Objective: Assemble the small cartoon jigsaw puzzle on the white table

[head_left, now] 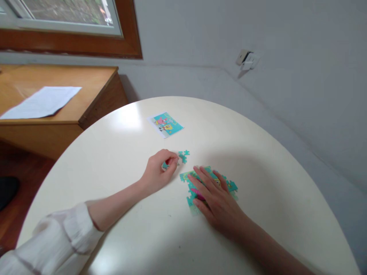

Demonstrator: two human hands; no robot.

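My left hand (159, 170) rests on the round cream table (258, 160) with its fingers pinched on a small teal puzzle piece (165, 165). Just right of its fingertips lie loose teal pieces joined together (184, 156). My right hand (215, 196) lies flat, fingers stretched out, on a partly assembled teal jigsaw (231, 186), covering most of it. A small picture card (166, 124) with cartoon figures lies farther back on the table.
A wooden desk (57, 114) with a white sheet of paper (43, 101) stands at the left, below a wood-framed window (71, 26). A grey wall with a white socket (248, 59) runs behind and to the right of the table.
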